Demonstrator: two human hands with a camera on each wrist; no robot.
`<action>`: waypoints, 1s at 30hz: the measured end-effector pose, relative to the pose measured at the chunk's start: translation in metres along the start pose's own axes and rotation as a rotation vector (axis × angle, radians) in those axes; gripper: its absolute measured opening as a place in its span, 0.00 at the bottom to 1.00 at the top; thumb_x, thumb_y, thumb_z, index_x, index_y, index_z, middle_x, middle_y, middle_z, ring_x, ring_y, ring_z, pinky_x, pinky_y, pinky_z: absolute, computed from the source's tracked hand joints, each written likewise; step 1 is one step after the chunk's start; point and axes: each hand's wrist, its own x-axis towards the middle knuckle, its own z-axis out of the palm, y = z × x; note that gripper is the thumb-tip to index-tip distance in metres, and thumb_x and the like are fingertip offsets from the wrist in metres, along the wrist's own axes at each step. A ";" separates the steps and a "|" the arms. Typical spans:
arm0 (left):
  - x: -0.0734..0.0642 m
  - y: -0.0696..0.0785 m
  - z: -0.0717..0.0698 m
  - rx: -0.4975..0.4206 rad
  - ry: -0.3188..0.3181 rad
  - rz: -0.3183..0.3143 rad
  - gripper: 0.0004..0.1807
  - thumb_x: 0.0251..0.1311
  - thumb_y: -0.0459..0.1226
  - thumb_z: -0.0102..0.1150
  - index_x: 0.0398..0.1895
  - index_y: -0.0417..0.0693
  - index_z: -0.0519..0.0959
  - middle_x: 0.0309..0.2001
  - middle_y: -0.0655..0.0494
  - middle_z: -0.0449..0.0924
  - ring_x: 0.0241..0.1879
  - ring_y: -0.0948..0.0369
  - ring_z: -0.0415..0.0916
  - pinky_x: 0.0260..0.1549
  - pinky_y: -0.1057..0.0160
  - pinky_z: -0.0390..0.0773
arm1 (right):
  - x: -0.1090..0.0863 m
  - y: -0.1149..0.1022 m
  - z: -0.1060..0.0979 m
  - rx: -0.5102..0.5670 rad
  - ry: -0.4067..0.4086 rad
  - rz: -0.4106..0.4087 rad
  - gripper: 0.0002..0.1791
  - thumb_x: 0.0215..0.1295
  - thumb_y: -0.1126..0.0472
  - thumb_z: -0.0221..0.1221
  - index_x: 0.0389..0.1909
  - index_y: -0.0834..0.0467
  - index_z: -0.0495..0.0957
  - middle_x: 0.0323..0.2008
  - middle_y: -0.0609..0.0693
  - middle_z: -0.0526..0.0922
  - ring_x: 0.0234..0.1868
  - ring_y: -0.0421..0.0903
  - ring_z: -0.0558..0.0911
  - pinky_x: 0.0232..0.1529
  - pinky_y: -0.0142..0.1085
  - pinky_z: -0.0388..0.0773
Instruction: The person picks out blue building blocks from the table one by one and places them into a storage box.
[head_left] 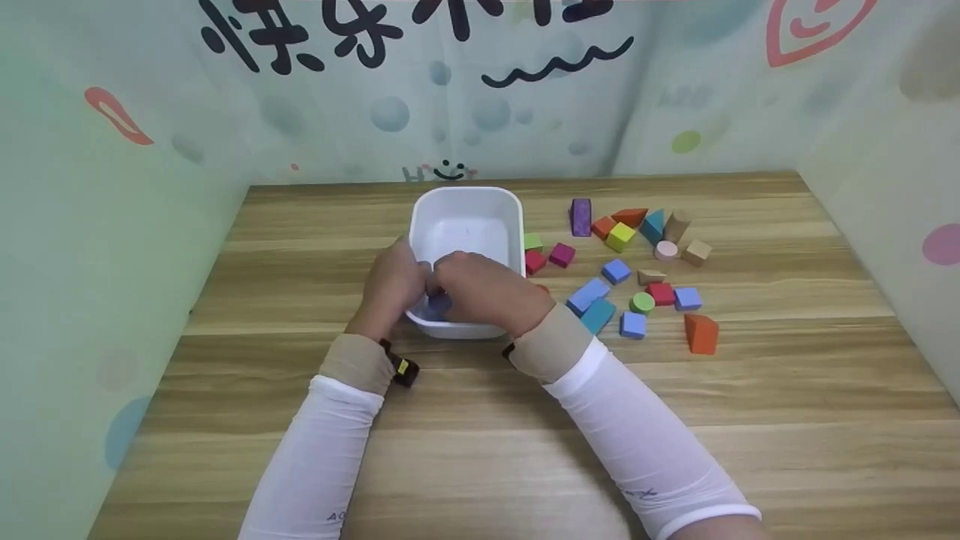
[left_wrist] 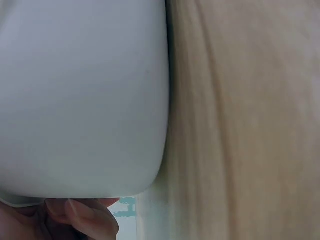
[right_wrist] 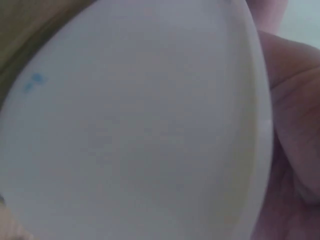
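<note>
A white plastic tub stands on the wooden table. My left hand is at its left side, fingers curled over the rim. In the left wrist view, the curled fingers show past the edge of the tub's outer wall. My right hand reaches over the tub's near right part, bent down inside with its fingertips close to the left hand. A blurred bluish patch shows below it in the tub. In the right wrist view, the tub wall hides the right fingertips and whatever they touch.
Several coloured wooden blocks lie scattered to the right of the tub, among them a purple block, a yellow cube, a green cylinder and an orange wedge. A printed curtain rises behind the table.
</note>
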 end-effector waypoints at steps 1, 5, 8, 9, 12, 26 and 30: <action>0.000 0.000 0.000 -0.003 -0.001 -0.001 0.29 0.68 0.34 0.51 0.71 0.32 0.70 0.60 0.36 0.79 0.55 0.44 0.78 0.57 0.46 0.84 | 0.000 0.000 0.000 -0.001 0.000 -0.001 0.12 0.67 0.60 0.73 0.50 0.56 0.90 0.41 0.50 0.91 0.38 0.44 0.83 0.52 0.36 0.86; 0.000 0.000 0.000 -0.003 0.003 0.004 0.26 0.66 0.34 0.52 0.66 0.32 0.72 0.57 0.36 0.80 0.52 0.44 0.78 0.54 0.46 0.85 | 0.001 0.002 0.001 0.000 0.023 -0.040 0.05 0.68 0.64 0.71 0.43 0.56 0.90 0.36 0.49 0.89 0.35 0.44 0.80 0.45 0.36 0.84; 0.000 0.000 0.000 0.001 0.005 0.007 0.24 0.64 0.34 0.52 0.62 0.32 0.73 0.53 0.37 0.81 0.50 0.44 0.78 0.51 0.47 0.86 | 0.001 0.003 0.002 0.004 0.039 -0.071 0.04 0.67 0.67 0.69 0.38 0.56 0.90 0.33 0.48 0.88 0.34 0.44 0.77 0.42 0.37 0.81; 0.000 0.000 0.000 0.000 0.007 0.007 0.24 0.64 0.34 0.53 0.63 0.32 0.73 0.54 0.37 0.81 0.50 0.44 0.78 0.51 0.47 0.86 | 0.001 0.003 0.002 0.003 0.039 -0.070 0.04 0.67 0.67 0.69 0.38 0.55 0.90 0.33 0.48 0.88 0.35 0.44 0.77 0.42 0.37 0.81; 0.000 0.000 0.000 0.001 0.006 0.005 0.26 0.65 0.34 0.53 0.65 0.31 0.72 0.55 0.36 0.80 0.51 0.44 0.78 0.51 0.47 0.86 | 0.001 0.004 0.002 -0.002 0.028 -0.056 0.05 0.68 0.65 0.71 0.42 0.55 0.91 0.36 0.48 0.89 0.36 0.44 0.79 0.45 0.37 0.82; 0.000 0.001 0.000 -0.005 0.010 -0.003 0.28 0.69 0.34 0.50 0.72 0.32 0.70 0.60 0.35 0.80 0.54 0.44 0.79 0.54 0.46 0.85 | 0.000 0.004 -0.002 0.016 -0.027 0.020 0.15 0.66 0.61 0.74 0.52 0.57 0.91 0.47 0.53 0.91 0.41 0.46 0.84 0.59 0.42 0.86; 0.000 0.000 0.000 -0.008 -0.002 -0.007 0.29 0.72 0.35 0.49 0.74 0.32 0.68 0.62 0.35 0.79 0.56 0.44 0.79 0.56 0.46 0.85 | 0.000 0.005 -0.003 0.003 -0.026 0.027 0.14 0.66 0.62 0.74 0.51 0.56 0.91 0.47 0.52 0.91 0.42 0.45 0.85 0.59 0.41 0.85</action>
